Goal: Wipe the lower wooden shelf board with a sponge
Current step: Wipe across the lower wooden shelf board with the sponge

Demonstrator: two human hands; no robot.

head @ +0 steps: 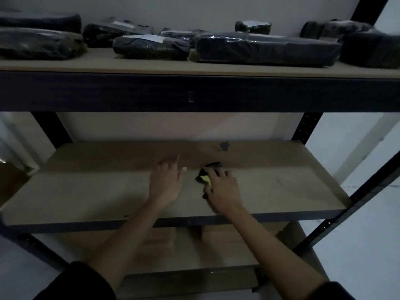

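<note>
Your right hand (223, 187) pressed a yellow sponge with a dark scouring face (205, 176) flat against the lower tan wooden shelf board (86, 191), fingers curled over the sponge and gripping it, just in front of the dark blotchy stain (224, 146) near the board's rear edge. Your left hand (166, 180) lay open, palm down with fingers spread, on the same board just to the left of the sponge and apart from it. Above the stain, the upper tan shelf (108, 64) carried several black plastic-wrapped parcels (266, 48), and the black metal frame upright (307, 126) rose to the stain's right.
</note>
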